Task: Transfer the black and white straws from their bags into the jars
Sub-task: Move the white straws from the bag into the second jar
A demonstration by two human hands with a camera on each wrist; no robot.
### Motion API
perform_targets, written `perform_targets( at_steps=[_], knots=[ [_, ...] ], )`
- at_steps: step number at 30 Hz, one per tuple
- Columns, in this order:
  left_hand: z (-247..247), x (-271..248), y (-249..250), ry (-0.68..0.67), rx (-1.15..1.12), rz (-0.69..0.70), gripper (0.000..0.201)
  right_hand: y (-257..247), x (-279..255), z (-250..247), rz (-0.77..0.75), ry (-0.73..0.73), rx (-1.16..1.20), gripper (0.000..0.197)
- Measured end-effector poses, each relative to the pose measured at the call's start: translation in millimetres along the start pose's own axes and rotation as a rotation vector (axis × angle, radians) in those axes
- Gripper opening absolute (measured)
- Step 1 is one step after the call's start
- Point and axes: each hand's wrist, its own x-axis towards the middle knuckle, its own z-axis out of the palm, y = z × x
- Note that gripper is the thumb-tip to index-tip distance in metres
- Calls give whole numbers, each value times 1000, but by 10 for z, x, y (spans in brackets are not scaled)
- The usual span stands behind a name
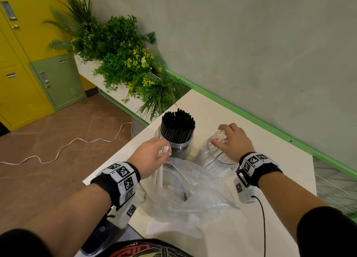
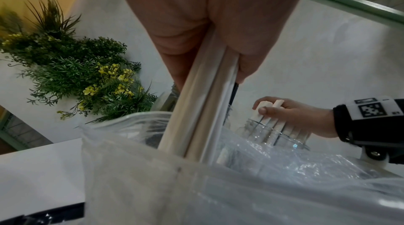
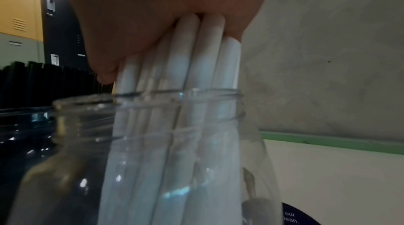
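Observation:
Two clear jars stand on the white table [image 1: 260, 140]. The left jar [image 1: 176, 142] is packed with black straws [image 1: 177, 125]. My right hand [image 1: 229, 138] grips a bunch of white straws [image 3: 181, 66] whose lower ends stand inside the right jar [image 1: 218, 160], seen close up as the clear jar [image 3: 153, 151]. My left hand [image 1: 154, 156] grips a few white straws [image 2: 203, 107] that run down into the open clear plastic bag [image 1: 189, 189]. A dark straw shows inside the bag [image 2: 240, 185].
A planter with green plants and yellow flowers [image 1: 125, 63] stands beyond the table's far corner. A grey wall with a green rail [image 1: 251, 117] borders the table on the right. Yellow and green lockers [image 1: 29, 63] and a white cable [image 1: 77, 142] lie to the left, on the floor side.

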Motion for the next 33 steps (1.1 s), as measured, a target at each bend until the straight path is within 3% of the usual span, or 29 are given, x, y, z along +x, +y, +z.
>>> perform_targets(
  at_steps=[6, 12, 16, 20, 23, 27, 29, 33],
  knots=[
    [-10, -16, -8, -7, -10, 2, 8, -23, 42, -37, 1, 318, 156, 36],
    [-15, -14, -13, -16, -19, 3, 12, -39, 36, -6, -10, 87, 67, 49],
    [-12, -19, -14, -10, -20, 5, 8, -39, 34, 8, -155, 97, 8, 60],
    [-9, -20, -14, -9, -18, 3, 8, -50, 55, 21, -271, -48, -176, 56],
    [2, -18, -17, -7, -15, 4, 7, -66, 79, 25, -234, 26, -81, 35],
    [8, -31, -24, -2, -6, 9, 5, -50, 70, 22, -117, 345, 366, 27],
    [-1, -37, -27, 2, -5, 11, 4, -44, 52, 23, -115, 333, 372, 27],
    [-11, -34, -16, 3, -21, 13, 7, 33, 12, 46, -260, 149, 103, 43]
  ],
)
